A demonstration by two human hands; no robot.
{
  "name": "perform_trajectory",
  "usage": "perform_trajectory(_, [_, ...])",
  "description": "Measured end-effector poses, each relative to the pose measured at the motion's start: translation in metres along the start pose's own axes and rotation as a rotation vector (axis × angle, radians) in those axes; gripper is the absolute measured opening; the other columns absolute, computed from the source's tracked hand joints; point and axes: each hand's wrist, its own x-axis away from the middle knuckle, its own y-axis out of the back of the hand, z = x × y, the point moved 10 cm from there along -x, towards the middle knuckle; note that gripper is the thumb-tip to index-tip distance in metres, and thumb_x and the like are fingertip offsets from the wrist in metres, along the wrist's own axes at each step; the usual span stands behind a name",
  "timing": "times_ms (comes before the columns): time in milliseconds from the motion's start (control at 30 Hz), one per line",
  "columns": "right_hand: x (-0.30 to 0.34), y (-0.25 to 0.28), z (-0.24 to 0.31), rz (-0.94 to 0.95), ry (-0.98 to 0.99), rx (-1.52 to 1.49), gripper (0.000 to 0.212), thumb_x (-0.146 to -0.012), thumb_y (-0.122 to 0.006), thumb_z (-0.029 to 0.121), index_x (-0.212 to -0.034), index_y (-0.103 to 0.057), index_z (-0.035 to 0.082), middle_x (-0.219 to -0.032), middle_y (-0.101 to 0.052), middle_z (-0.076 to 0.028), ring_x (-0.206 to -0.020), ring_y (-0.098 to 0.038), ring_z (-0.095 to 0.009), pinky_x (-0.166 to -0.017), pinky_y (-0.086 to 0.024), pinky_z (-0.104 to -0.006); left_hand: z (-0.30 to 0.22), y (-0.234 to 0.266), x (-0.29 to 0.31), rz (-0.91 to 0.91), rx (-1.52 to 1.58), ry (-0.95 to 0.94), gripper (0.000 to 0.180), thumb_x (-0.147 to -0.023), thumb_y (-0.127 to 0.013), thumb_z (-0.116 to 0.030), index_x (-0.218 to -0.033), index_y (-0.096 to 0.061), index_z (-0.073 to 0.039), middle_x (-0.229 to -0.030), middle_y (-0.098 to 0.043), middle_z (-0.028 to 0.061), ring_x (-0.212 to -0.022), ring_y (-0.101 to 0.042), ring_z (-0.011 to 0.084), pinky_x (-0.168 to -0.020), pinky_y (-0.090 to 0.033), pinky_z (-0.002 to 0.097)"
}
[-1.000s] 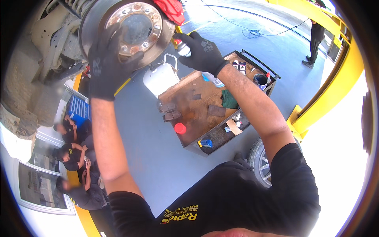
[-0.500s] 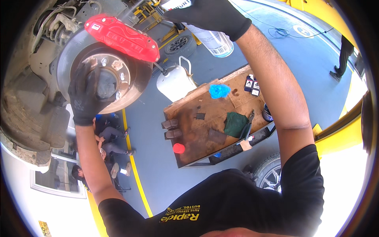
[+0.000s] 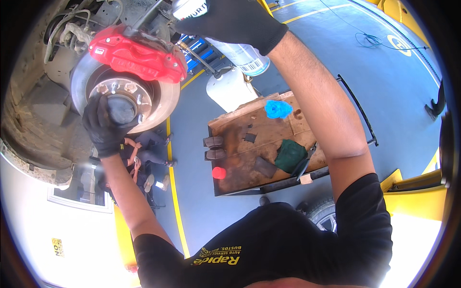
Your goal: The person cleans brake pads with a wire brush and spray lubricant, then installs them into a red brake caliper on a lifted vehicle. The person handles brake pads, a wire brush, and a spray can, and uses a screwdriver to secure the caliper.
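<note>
My right hand, in a black glove, grips a white-and-blue spray can held tilted, high up beside the red brake caliper. A greyish streak runs down to the caliper's top; whether it is spray or a part I cannot tell. The caliper sits over the upper edge of the brake disc. My left hand, gloved too, is on the disc's lower left, its fingers bent against the hub near the wheel studs.
Below stands a cart with a stained brown top. On it lie brake pads, a red cap, a blue crumpled glove or cloth and a green cloth. Behind is a white container. People sit lower left.
My view has shifted. The can in my right hand has moved left, nearer the caliper. My left hand's fingers, spread over the hub before, are now drawn together at its lower left.
</note>
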Motion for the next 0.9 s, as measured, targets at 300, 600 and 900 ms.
perform_trajectory(300, [0.009, -0.009, 0.009, 0.682, -0.365, -0.084, 0.077, -0.083, -0.071, 0.021, -0.154, -0.043, 0.013, -0.133, -0.062, -0.023, -0.117, -0.065, -0.037, -0.095, -0.055, -0.045, -0.01, -0.011, 0.041, -0.167, -0.244, 0.531, 0.12, -0.05, -0.092, -0.073, -0.138, -0.048, -0.004, -0.128, -0.056, 0.0125, -0.118, -0.052, 0.0351, -0.099, -0.043, 0.0494])
perform_trajectory(600, [-0.06, 0.004, 0.013, 0.079, 0.055, 0.24, 0.066, -0.082, -0.071, 0.032, -0.143, -0.054, 0.013, -0.118, -0.067, -0.023, -0.104, -0.068, -0.041, -0.09, -0.055, -0.0488, -0.022, -0.038, 0.073, -0.389, 0.205, 1.637, 0.103, -0.066, -0.094, -0.057, -0.126, -0.047, 0.013, -0.126, -0.047, 0.0235, -0.122, -0.046, 0.0371, -0.105, -0.043, 0.0497])
perform_trajectory(900, [-0.014, -0.013, 0.014, 0.436, -0.041, 0.226, 0.066, -0.083, -0.072, 0.027, -0.145, -0.053, 0.013, -0.125, -0.063, -0.025, -0.113, -0.065, -0.041, -0.096, -0.053, -0.0479, -0.019, 0.033, 0.009, -0.209, -0.033, 0.397, 0.098, -0.075, -0.088, -0.054, -0.145, -0.045, -0.001, -0.137, -0.052, 0.0197, -0.128, -0.048, 0.0423, -0.103, -0.043, 0.0542])
